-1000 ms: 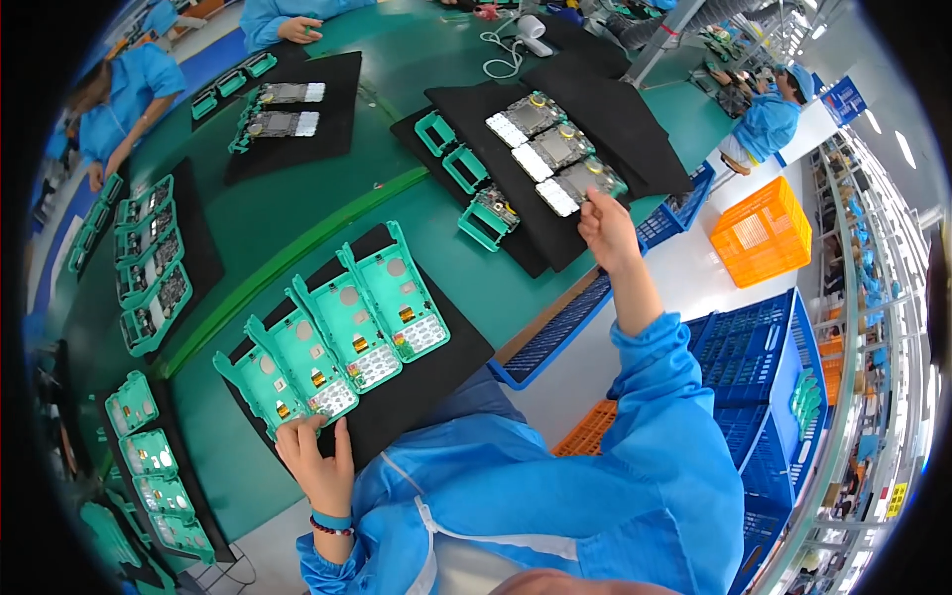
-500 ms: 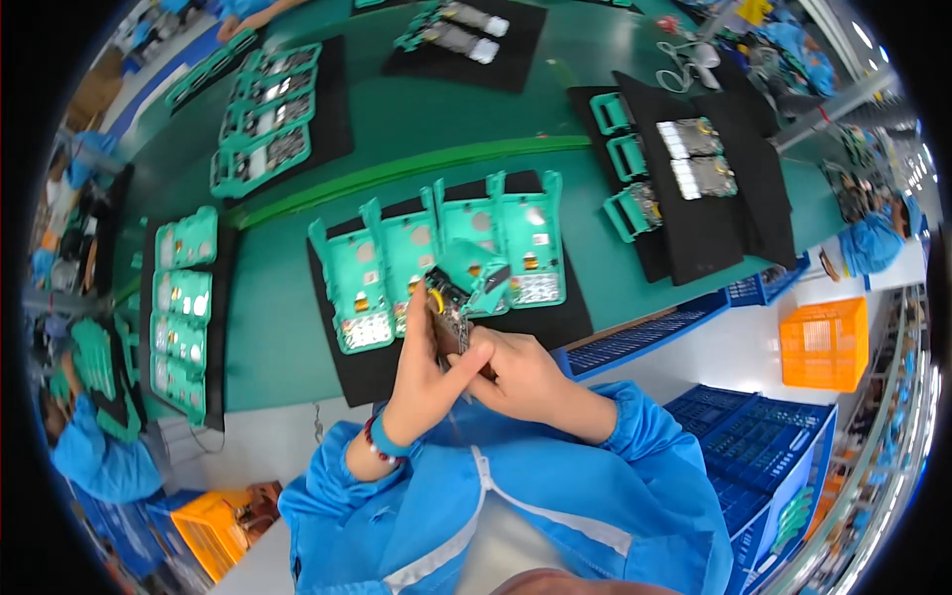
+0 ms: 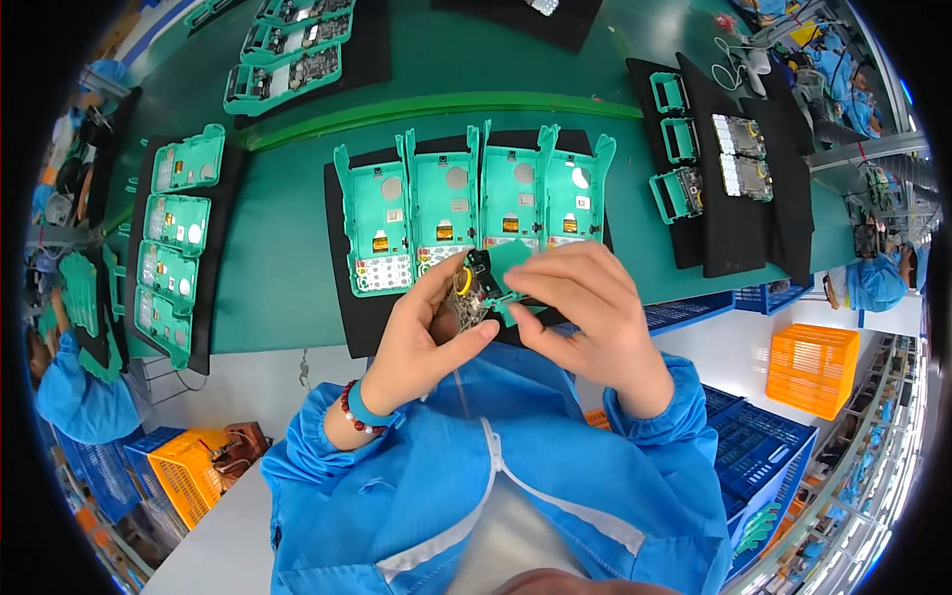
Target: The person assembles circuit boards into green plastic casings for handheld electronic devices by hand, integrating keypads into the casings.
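Note:
My left hand [image 3: 421,342], closed, grips a circuit board [image 3: 466,307] with a yellow ring-shaped part and a black block. A green plastic cover piece [image 3: 509,256] stands against the board's right side. My right hand [image 3: 590,312] curls at that piece, fingertips above its lower edge and thumb below; its fingers partly hide the contact. Just beyond my hands, several open green casings [image 3: 379,213] lie in a row on a black mat [image 3: 342,317]. Each has a round pale patch and a small orange part inside.
More green casings [image 3: 177,223] rest on a mat at left, others with boards [image 3: 288,69] farther back. Small green frames [image 3: 681,139] and silvery boards [image 3: 742,159] occupy mats at right. A green strip [image 3: 446,104] crosses the table. Blue crates [image 3: 759,446] and an orange crate [image 3: 813,367] stand right.
My right hand has shifted from the board's lower end to the green cover piece, its fingers spreading wider. The board has tilted in my left hand. The whole view has shifted.

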